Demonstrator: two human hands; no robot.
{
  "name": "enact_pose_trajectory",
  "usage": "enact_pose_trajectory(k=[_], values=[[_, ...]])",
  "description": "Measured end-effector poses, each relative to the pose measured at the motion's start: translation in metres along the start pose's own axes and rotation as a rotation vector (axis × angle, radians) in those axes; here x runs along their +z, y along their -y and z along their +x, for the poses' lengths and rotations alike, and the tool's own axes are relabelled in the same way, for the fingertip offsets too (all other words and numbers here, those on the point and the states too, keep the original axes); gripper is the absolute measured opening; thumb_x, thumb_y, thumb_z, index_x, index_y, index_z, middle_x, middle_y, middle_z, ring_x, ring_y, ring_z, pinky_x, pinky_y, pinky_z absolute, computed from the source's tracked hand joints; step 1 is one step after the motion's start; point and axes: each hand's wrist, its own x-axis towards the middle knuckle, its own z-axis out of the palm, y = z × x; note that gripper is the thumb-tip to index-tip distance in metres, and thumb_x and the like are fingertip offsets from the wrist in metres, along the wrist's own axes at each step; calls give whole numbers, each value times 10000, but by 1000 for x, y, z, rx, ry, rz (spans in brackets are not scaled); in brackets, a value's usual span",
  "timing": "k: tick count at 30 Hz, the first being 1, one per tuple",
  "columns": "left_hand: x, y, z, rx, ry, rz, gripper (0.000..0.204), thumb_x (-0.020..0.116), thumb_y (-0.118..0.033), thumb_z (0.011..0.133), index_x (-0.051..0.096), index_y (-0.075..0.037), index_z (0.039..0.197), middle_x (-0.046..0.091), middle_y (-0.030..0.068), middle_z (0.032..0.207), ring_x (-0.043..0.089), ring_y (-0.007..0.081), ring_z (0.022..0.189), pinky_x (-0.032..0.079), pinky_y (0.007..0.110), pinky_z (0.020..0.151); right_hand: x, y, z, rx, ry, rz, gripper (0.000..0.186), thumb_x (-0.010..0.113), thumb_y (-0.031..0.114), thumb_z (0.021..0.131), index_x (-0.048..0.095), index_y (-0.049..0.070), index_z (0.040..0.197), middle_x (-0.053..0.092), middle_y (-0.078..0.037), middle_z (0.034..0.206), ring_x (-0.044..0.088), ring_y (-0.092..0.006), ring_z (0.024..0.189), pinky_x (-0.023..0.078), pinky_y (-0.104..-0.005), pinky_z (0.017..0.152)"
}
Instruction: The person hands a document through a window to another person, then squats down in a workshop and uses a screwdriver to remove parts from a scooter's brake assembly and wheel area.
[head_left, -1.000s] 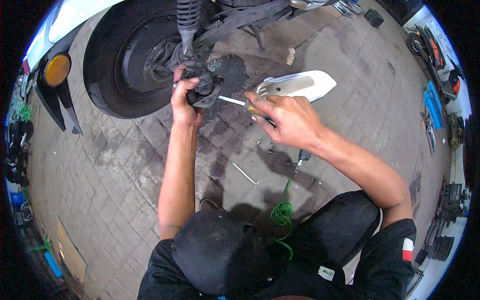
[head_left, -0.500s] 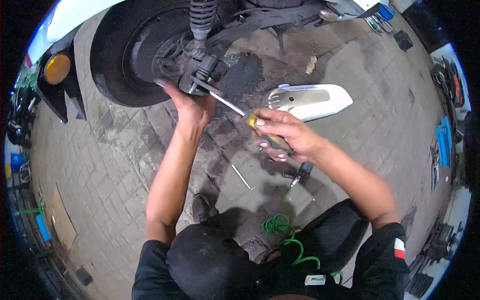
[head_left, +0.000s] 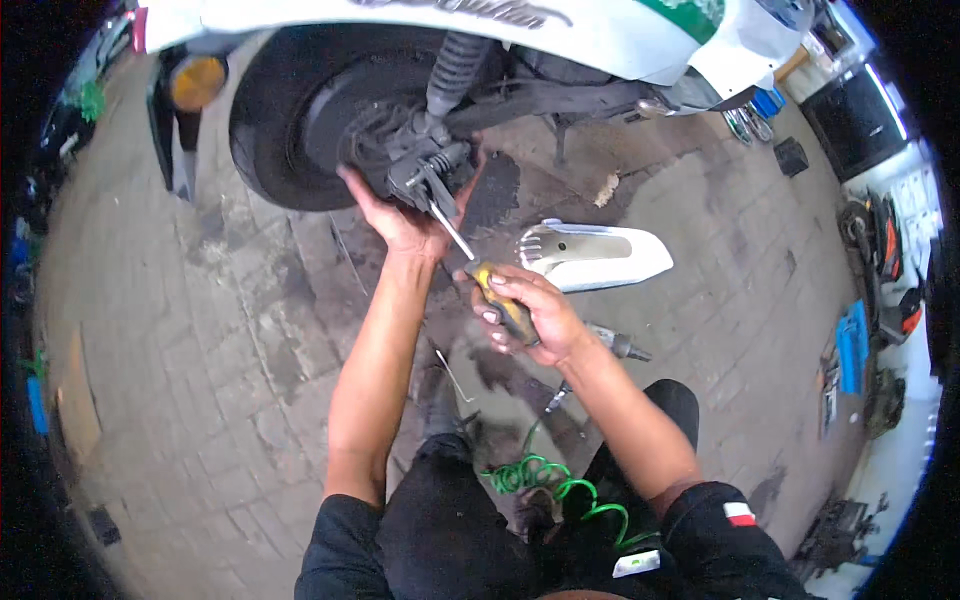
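My left hand (head_left: 408,232) cups a dark brake caliper (head_left: 430,178) from below, thumb on one side and fingers coming up on the other. The caliper sits beside the wheel (head_left: 290,130) of a white scooter, under a black coil shock absorber (head_left: 460,75). Closed round a yellow and black handle, my right hand (head_left: 548,308) grips a screwdriver (head_left: 490,280). Its steel shaft slants up and left, and the tip reaches into the caliper. Exactly what the tip touches is hidden.
A white and silver cover (head_left: 635,265) lies on the paving, right of the caliper. An L-shaped rod (head_left: 455,377) rests between my forearms. Partly behind my right forearm lies an air tool (head_left: 622,343), near a green coiled hose (head_left: 535,472). Blue items (head_left: 852,345) stand far right.
The view has shifted, showing more of the scooter's body. The screwdriver now points more steeply upward, with my right hand nearer my left forearm. Both hands keep their grips.
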Motion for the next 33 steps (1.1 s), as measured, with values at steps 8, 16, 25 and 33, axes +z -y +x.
enact_pose_trajectory(k=[8,16,25,33], values=[[-41,26,5,-294,291,-626,1041,659,-800,627,467,-75,1348,523,162,1286,456,385,1253,416,489,1064,14,-46,2,-46,178,554,441,468,272,980,403,-6,1317,469,-44,756,406,-83,437,354,-212,376],[-28,53,19,-261,420,-485,1015,701,-759,615,430,-164,1391,484,154,1297,482,385,1199,441,572,1014,9,-38,2,-104,348,825,486,476,345,973,369,30,1328,490,-46,754,397,-80,390,348,-222,332],[-12,48,16,-302,44,-171,961,585,-779,714,524,-1,1276,576,227,1207,572,410,1078,448,568,991,-7,8,-16,55,102,593,493,353,551,997,479,77,1048,433,-1,667,380,-84,403,315,-215,338],[-15,49,15,-308,-1,28,847,537,-712,793,535,7,1242,605,244,1140,601,399,1064,519,509,889,-8,-5,-15,-11,57,481,530,299,565,1001,480,67,991,416,-10,654,350,-90,391,312,-221,333]])
